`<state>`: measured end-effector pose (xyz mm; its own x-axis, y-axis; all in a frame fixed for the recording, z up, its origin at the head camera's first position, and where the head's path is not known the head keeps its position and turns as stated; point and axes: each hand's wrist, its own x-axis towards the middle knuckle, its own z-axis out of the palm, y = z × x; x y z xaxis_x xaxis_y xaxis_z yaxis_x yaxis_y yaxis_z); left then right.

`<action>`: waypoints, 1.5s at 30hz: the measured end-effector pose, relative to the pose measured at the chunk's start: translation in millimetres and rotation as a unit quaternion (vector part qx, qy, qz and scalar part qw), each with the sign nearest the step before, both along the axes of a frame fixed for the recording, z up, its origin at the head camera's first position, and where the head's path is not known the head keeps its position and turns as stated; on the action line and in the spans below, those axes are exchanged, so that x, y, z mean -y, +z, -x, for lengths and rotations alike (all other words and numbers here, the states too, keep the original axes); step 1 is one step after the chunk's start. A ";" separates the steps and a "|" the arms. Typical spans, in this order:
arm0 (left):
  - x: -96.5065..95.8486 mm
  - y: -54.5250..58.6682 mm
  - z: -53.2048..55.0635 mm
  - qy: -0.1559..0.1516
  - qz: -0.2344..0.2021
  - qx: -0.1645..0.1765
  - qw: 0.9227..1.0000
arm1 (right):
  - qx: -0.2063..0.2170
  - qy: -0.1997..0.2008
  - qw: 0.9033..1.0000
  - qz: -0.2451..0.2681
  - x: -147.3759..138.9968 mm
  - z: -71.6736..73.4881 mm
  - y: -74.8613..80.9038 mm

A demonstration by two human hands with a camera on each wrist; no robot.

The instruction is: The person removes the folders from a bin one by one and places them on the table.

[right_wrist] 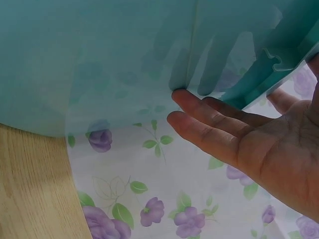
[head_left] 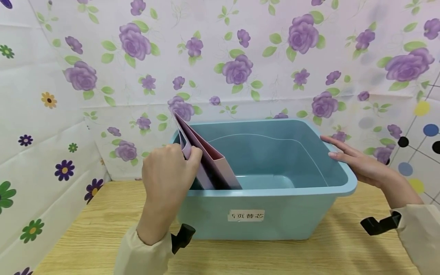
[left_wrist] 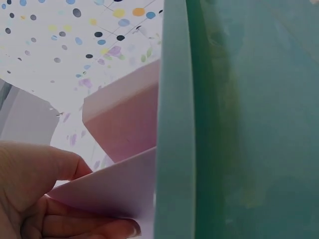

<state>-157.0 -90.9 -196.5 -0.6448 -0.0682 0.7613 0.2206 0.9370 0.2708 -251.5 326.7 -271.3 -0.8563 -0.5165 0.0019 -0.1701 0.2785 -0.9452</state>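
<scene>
A light blue plastic tub (head_left: 268, 219) stands on the table with a pink, box-like cardboard folder (head_left: 228, 173) leaning in its left end. Beside the folder is a thin lilac cardboard panel (left_wrist: 107, 186); I cannot tell whether the two are joined. My left hand (head_left: 170, 172) pinches the panel's upper edge between thumb and fingers, above the tub's left front corner. At the tub's right side, my right hand (head_left: 361, 162) rests on the rim, its fingers fairly straight. In the right wrist view, fingertips (right_wrist: 187, 99) are right at the tub's outer wall.
The tub sits on a wood-grain table (head_left: 86, 229), and a white label (head_left: 246, 215) with printed characters is on its front. Behind it hangs a flower-patterned sheet (head_left: 213, 57). Dotted sheeting (head_left: 417, 152) is at the right. Black wrist mounts (head_left: 183, 237) are on both sleeves.
</scene>
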 end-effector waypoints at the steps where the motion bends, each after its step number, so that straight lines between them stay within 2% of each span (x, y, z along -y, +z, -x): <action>1: 0.3 0.3 0.8 -0.004 -0.002 -0.007 1.000 | -0.001 0.001 1.000 -0.003 -0.1 0.2 0.2; 6: 2.4 0.8 4.9 -0.014 -0.007 -0.037 0.999 | -0.002 0.012 1.000 -0.009 -1.0 2.7 1.5; 10: 3.5 1.6 5.7 -0.011 -0.008 -0.047 0.999 | -0.005 0.018 1.000 -0.012 -1.9 5.8 2.5; 21: 7.1 12.3 6.9 0.002 0.000 -0.104 0.995 | 0.026 0.025 0.999 0.027 -1.1 8.0 2.3; 30: 8.4 22.1 6.9 0.007 -0.013 -0.116 0.993 | 0.040 0.035 0.998 0.042 -1.1 10.1 1.5; 37: 9.4 27.8 7.7 -0.003 -0.024 -0.146 0.989 | 0.044 0.043 0.997 0.047 -3.3 11.8 0.4; 45: 11.3 32.0 10.2 0.001 -0.025 -0.177 0.984 | 0.035 0.040 0.998 0.025 -4.3 11.6 2.9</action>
